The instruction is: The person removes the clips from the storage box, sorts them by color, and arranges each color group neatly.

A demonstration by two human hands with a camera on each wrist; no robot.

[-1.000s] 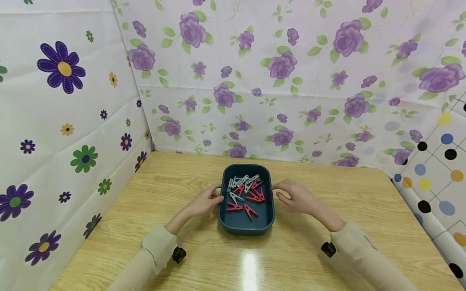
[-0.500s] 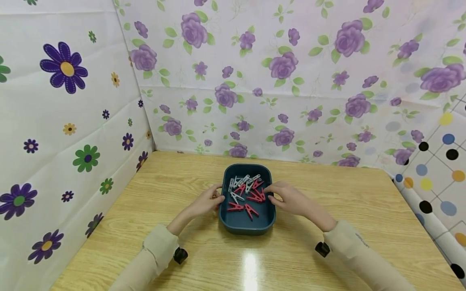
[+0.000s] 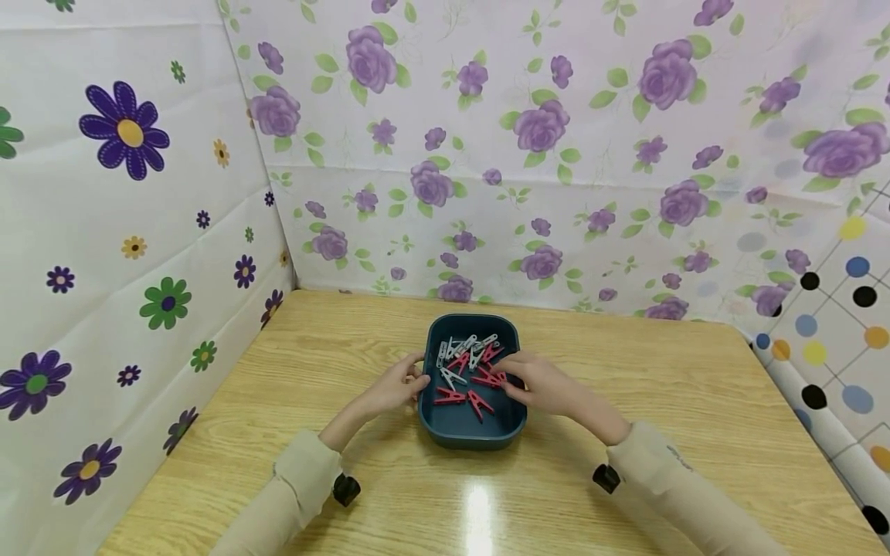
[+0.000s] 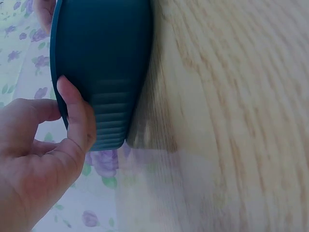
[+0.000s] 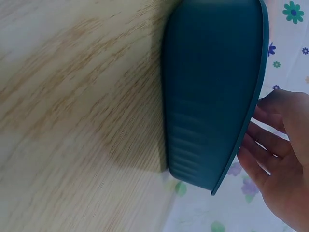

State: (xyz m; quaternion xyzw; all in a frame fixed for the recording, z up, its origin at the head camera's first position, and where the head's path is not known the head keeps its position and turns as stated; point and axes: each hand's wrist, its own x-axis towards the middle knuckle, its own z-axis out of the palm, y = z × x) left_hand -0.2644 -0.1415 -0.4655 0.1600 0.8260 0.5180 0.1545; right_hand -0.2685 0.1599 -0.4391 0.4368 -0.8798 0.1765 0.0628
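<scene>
A dark teal plastic bin (image 3: 469, 432) holds several red and white clothespins. My left hand (image 3: 395, 384) grips its left rim, the thumb inside and the fingers against the outer wall; the left wrist view shows this hand (image 4: 53, 140) pinching the edge. My right hand (image 3: 542, 384) reaches over the right rim, fingers apart and lowered at a red clothespin (image 3: 487, 378) on the right side. In the right wrist view the bin's wall (image 5: 207, 96) hides those fingertips. A white clothespin (image 3: 453, 378) and a red clothespin (image 3: 480, 405) lie farther left and nearer the front.
The bin stands on a wood-grain table (image 3: 348, 332). Behind it hangs a cloth with purple roses (image 3: 431, 183), and a flower-patterned cloth (image 3: 167, 303) hangs on the left. A dotted cloth (image 3: 841, 332) borders the table's right side.
My right hand has moved left, from outside the right rim to inside the bin above the red clothespins. The left hand keeps its grip on the rim. The clothespins look unmoved.
</scene>
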